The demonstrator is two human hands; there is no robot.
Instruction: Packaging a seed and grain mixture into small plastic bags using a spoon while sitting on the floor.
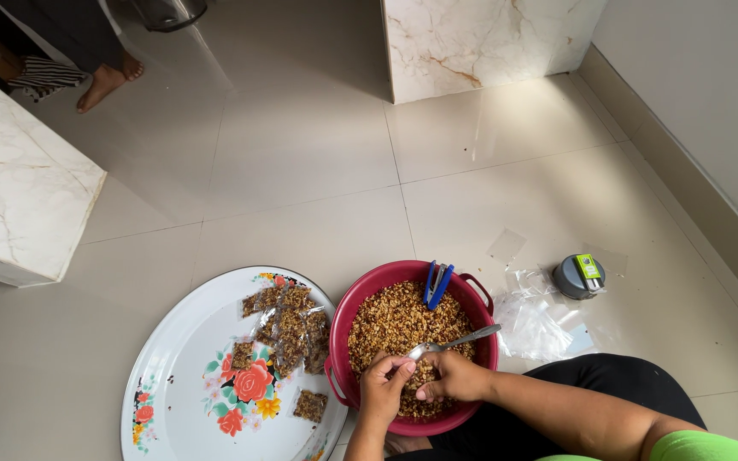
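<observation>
— Pale glossy floor tiles (301,162) all round, with marble-look blocks either side. What is the person on the floor busy with?

— The round dark-red plastic basin (471,294), full of brown crumbly grain mix (390,320), sits on the floor right against their knees. The right hand (454,377) is closed on the handle of a metal spoon (454,343) held over the mix. The left hand (383,386) is pinched together beside it, seemingly on a small clear bag, though I cannot tell for sure.

— And round the basin?

— A blue stapler (436,283) rests on the far rim. To the left lies a white round tray with red painted flowers (181,358), carrying a cluster of small filled clear packets (288,329). To the right, a heap of empty clear plastic bags (533,323) and a small grey round tin (577,277).

— Anything likely to go amiss?

— I'd say the spoon could spill mix over the low rim if it tips while the bag mouth is barely open. The stapler, perched as it is, might slide into the grain. Someone's bare foot (106,81) stands far off.
</observation>
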